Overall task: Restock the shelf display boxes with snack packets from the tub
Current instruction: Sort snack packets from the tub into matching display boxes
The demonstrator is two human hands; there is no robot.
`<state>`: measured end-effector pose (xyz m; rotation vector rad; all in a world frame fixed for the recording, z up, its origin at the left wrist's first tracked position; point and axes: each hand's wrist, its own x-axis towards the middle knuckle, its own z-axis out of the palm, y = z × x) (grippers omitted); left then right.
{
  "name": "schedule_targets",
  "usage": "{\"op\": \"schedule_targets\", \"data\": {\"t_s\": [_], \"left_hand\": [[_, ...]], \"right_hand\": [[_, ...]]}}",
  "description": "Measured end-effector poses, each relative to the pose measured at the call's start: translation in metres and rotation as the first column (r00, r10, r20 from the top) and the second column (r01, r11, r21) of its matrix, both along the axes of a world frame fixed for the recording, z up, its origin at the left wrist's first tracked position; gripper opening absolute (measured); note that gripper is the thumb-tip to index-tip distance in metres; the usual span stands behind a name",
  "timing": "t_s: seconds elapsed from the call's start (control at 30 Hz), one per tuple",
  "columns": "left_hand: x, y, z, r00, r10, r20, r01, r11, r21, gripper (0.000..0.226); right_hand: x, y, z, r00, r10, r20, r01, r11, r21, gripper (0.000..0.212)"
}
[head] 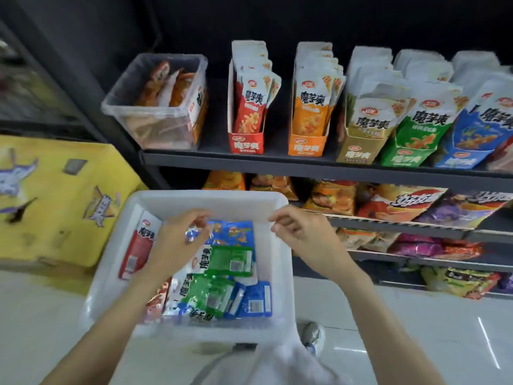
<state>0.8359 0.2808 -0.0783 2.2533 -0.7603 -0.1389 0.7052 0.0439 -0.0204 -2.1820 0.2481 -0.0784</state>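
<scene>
A white tub [280, 273] sits low in front of me and holds several snack packets: a red one [138, 245] at the left, blue ones [236, 233] and green ones [230, 261] in the middle. My left hand [177, 245] reaches into the tub and pinches the shiny top edge of a blue packet. My right hand [299, 232] hovers at the tub's right rim with curled fingers and nothing in it. On the shelf above stand the display boxes: red [245, 141], orange [305, 148], gold [358, 154], green [402, 158] and blue [458, 161], all holding upright packets.
A clear plastic bin [119, 107] with orange packets stands at the shelf's left end. A yellow carton [55, 201] is at the left of the tub. Lower shelves [388, 226] carry chip bags. White tiled floor [430, 329] and a shoe [312, 333] lie below.
</scene>
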Motion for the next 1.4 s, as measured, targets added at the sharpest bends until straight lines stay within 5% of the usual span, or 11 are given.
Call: {"op": "schedule_targets", "data": {"t_s": [0.23, 0.37, 0.5, 0.63, 0.7, 0.77, 0.87, 0.93, 1.1, 1.3, 1.4], "left_hand": [[0.008, 0.057, -0.034, 0.973, -0.125, -0.192, 0.219, 0.757, 0.616, 0.068], [0.002, 0.043, -0.051, 0.950, -0.262, -0.170, 0.308, 0.701, 0.643, 0.078], [0.008, 0.038, -0.057, 0.946, -0.293, -0.136, 0.305, 0.673, 0.674, 0.073], [0.016, 0.040, -0.054, 0.992, -0.081, -0.098, 0.108, 0.943, 0.315, 0.062], [0.015, 0.037, -0.043, 0.975, 0.159, -0.158, -0.157, 0.987, 0.020, 0.060], [0.011, 0.029, -0.028, 0.902, 0.258, -0.345, -0.327, 0.931, -0.160, 0.055], [-0.002, 0.008, -0.004, 0.809, 0.114, -0.576, -0.296, 0.927, -0.232, 0.034], [-0.016, -0.012, 0.011, 0.759, -0.015, -0.651, -0.202, 0.945, -0.257, 0.033], [-0.039, -0.068, 0.042, 0.884, -0.119, -0.452, 0.000, 0.967, -0.256, 0.037], [-0.055, -0.152, 0.057, 0.954, -0.269, -0.137, 0.257, 0.962, -0.097, 0.040], [-0.061, -0.204, 0.061, 0.949, -0.286, 0.130, 0.301, 0.947, -0.111, 0.041]], "right_hand": [[0.068, 0.086, -0.081, 0.836, 0.335, -0.435, -0.521, 0.736, -0.433, 0.050], [0.076, 0.105, -0.106, 0.764, 0.334, -0.552, -0.626, 0.591, -0.509, 0.072], [0.073, 0.109, -0.105, 0.762, 0.323, -0.561, -0.635, 0.541, -0.551, 0.059], [0.070, 0.098, -0.085, 0.869, 0.265, -0.417, -0.490, 0.574, -0.656, 0.045], [0.066, 0.080, -0.073, 0.963, 0.099, -0.250, -0.231, 0.782, -0.579, 0.041], [0.058, 0.066, -0.060, 0.988, -0.092, -0.125, 0.065, 0.976, -0.207, 0.031], [0.044, 0.054, -0.047, 0.976, -0.179, -0.121, 0.215, 0.861, 0.461, 0.031], [0.036, 0.048, -0.042, 0.978, -0.175, -0.115, 0.208, 0.746, 0.633, 0.038], [0.015, 0.012, -0.021, 0.926, -0.378, -0.021, 0.295, 0.687, 0.664, 0.045], [-0.039, -0.079, 0.010, 0.832, -0.530, 0.165, 0.419, 0.794, 0.440, 0.034], [-0.071, -0.127, 0.024, 0.687, -0.657, 0.311, 0.554, 0.750, 0.361, 0.035]]}}
